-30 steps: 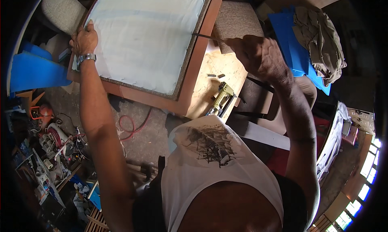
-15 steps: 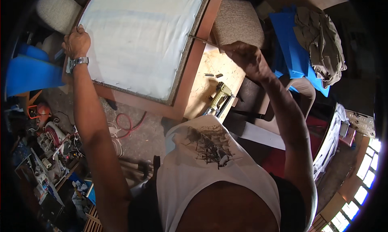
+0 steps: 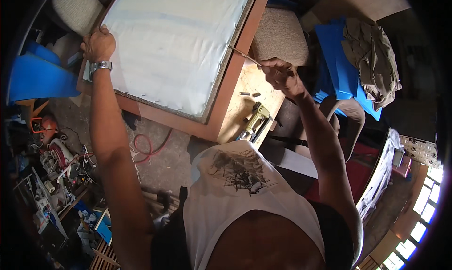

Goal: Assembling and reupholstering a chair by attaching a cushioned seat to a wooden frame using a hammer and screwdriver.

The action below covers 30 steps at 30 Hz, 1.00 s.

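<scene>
A white cloth-covered panel with a brown wooden frame lies before me, and small staples or tacks dot the cloth's edge. My left hand, a metal watch on its wrist, is curled over the panel's left edge; its fingertips are partly hidden. In my right hand is a thin rod-like tool, slanting down from the fingers. The tool's far end touches the panel's right edge, where cloth meets frame. Whether that end is pointed or flat is too small to tell.
A gold-coloured staple gun and small dark strips lie on a plywood top under the frame. Beige padded cushions stand behind. Blue sheets with brown cloth are at right. A red hose and clutter lie on the floor at left.
The panel and my left hand sit slightly farther right in view. My right hand is a little lower, and the tool slants more steeply, its end still at the panel's right edge.
</scene>
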{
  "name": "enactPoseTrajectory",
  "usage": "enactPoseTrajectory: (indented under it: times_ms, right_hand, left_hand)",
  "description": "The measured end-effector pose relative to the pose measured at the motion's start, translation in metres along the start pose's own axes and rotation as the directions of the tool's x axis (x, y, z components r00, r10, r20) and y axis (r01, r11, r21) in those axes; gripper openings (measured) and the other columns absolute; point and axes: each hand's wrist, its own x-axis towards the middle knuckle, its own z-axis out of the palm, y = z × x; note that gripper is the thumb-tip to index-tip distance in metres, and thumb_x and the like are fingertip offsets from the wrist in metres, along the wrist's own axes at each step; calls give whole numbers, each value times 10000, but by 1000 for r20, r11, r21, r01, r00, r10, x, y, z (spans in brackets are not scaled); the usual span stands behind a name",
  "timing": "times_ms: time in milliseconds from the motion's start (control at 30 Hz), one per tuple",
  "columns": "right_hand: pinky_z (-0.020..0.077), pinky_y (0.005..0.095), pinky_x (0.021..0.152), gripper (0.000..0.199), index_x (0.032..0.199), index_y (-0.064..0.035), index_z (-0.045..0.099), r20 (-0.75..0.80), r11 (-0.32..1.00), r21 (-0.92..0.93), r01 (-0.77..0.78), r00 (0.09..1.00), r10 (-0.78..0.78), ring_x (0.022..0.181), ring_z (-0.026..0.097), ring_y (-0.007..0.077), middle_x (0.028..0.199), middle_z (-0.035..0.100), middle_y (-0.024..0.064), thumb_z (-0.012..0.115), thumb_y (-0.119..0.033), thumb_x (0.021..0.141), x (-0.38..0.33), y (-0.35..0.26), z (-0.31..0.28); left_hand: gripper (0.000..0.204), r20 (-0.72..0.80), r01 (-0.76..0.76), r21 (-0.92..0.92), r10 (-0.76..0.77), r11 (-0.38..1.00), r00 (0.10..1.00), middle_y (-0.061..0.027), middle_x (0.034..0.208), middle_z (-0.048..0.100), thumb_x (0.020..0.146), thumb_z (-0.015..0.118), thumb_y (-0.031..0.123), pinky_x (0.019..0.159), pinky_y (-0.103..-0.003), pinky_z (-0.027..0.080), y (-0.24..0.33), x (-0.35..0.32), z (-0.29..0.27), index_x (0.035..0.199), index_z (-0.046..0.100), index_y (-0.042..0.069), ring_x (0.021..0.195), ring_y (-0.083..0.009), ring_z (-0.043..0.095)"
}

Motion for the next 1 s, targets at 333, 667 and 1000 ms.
enactPoseTrajectory:
  times_ms: [333, 667, 1000]
  right_hand:
    - [549, 360, 557, 197, 1098, -172, 694, 120, -243, -970, -3, 863, -490, 680, 692, 275, 858, 708, 84, 612, -175, 919, -11, -107, 56]
    - [550, 339, 565, 222, 1127, -178, 693, 95, -213, -977, 2, 898, -429, 682, 694, 221, 773, 694, 64, 607, -163, 923, 3, -108, 49]
    - [519, 316, 513, 212, 1144, -184, 666, 243, -384, -916, 115, 921, -305, 633, 668, 182, 764, 670, 45, 624, -207, 938, 16, -132, 40]
  left_hand:
    - [557, 36, 64, -95, -60, 993, 998, -154, 1451, 466, 954, 399, 568, 1085, -597, 305, 30, 13, -7, 1376, 540, 233, 1366, -403, 364]
    - [553, 59, -101, 17, 99, 995, 993, -189, 1353, 567, 965, 414, 485, 1141, -524, 240, 34, 53, 22, 1345, 551, 107, 1366, -376, 389]
    - [495, 60, 67, -4, -67, 998, 996, -179, 1455, 448, 954, 379, 481, 1082, -613, 308, 55, 63, 31, 1367, 536, 258, 1366, -423, 372]
